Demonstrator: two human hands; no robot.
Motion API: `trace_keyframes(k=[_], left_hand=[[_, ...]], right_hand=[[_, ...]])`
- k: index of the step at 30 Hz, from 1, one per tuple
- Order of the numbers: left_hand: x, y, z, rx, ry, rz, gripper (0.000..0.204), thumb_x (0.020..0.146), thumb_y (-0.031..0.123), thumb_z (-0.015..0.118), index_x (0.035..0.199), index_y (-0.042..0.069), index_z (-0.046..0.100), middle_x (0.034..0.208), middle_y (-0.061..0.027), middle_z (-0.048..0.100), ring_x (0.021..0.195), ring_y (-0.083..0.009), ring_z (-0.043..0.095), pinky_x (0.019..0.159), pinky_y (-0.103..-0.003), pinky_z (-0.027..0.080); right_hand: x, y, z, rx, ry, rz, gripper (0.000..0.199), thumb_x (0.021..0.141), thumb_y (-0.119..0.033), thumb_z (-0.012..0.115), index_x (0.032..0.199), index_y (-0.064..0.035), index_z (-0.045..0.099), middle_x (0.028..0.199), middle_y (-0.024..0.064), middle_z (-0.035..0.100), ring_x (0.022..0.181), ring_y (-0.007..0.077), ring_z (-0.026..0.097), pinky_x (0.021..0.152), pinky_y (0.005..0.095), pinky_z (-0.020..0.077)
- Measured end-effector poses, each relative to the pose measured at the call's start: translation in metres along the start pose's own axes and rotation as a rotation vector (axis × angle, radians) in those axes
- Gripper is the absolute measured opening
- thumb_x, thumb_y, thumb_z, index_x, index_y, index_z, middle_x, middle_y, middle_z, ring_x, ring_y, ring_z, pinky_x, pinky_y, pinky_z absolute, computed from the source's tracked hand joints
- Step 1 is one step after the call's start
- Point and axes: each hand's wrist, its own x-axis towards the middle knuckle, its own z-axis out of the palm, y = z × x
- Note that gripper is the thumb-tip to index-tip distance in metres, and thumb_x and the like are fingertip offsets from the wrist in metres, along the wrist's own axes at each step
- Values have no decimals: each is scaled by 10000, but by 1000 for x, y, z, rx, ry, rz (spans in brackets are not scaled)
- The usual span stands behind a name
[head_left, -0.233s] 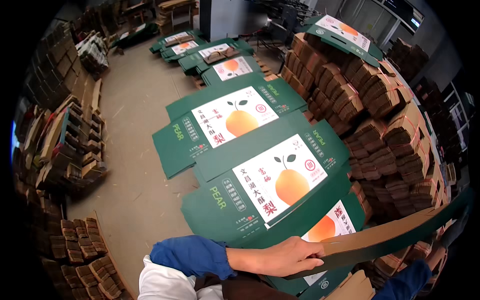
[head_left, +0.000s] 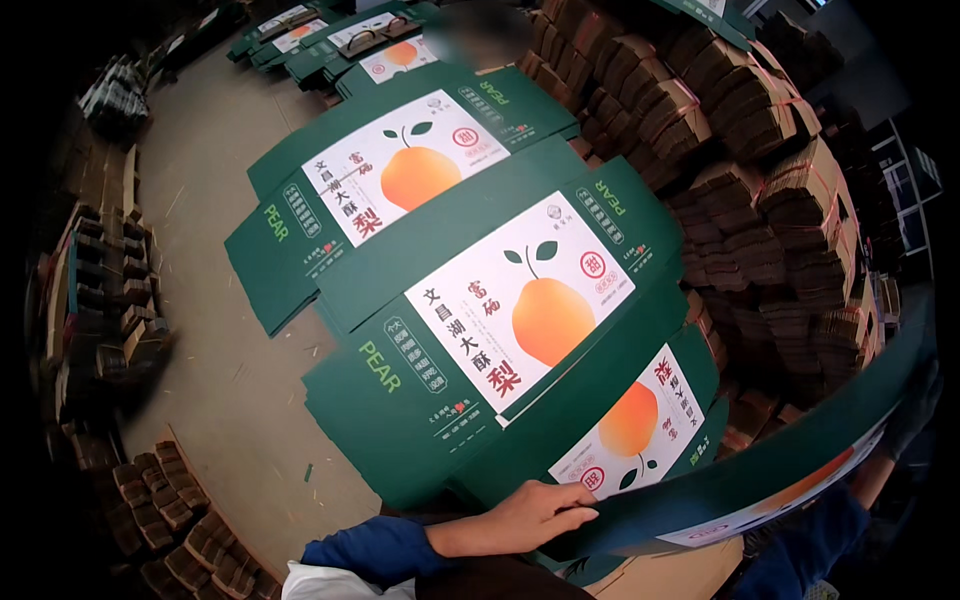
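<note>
Bare greyish floor [head_left: 215,390] runs along the left of this packed workshop, with pale straw-like bits and one small green scrap [head_left: 308,473] lying on it. Over on the right it's basically a wall of brown folded cardboard bundles [head_left: 740,190], some tied with red straps, and more brown bundles [head_left: 190,530] sit low at near left. Down the middle there's a row of flat green cartons [head_left: 545,300], each with a white panel and a big orange pear, overlapping a bit and running off to the far left. Nearest printed panel [head_left: 630,425] has its pear upside down compared with the others. Person working here has a loose green carton sheet [head_left: 745,483], bowed into a curve, slanting across the near right, just over that nearest panel. Left hand [head_left: 535,517] has the sheet's left end pinched between thumb and fingers, with a blue sleeve [head_left: 375,552] behind it. Right hand [head_left: 905,425] is way out at the sheet's right end, but it's so dark over there I honestly can't tell how the fingers sit. Below the sheet, some plain brown cardboard [head_left: 670,575] pokes out too.
</note>
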Motion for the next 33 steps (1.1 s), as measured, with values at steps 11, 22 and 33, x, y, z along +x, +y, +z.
trace_keyframes(k=[11,22,33], left_hand=[[0,-151,-60,385,643,-340,273,879,116,698,1083,33,536,789,-148,672,685,-308,678,598,-353,525],[6,-201,-74,806,650,-96,406,760,-17,678,1151,86,647,906,-90,613,762,-257,631,649,-344,520],[4,-198,-80,868,538,-169,582,728,-34,700,1271,162,624,860,-63,543,709,-220,583,621,-328,510]], right_hand=[[-230,-289,339,599,-447,464,378,966,-359,601,911,13,558,768,59,558,705,148,488,695,307,430],[-282,-299,401,766,-509,648,341,967,-328,618,873,0,600,797,7,609,713,89,510,686,252,434],[-288,-293,416,655,-607,614,432,951,-419,619,948,13,625,885,25,640,791,97,536,753,256,447]])
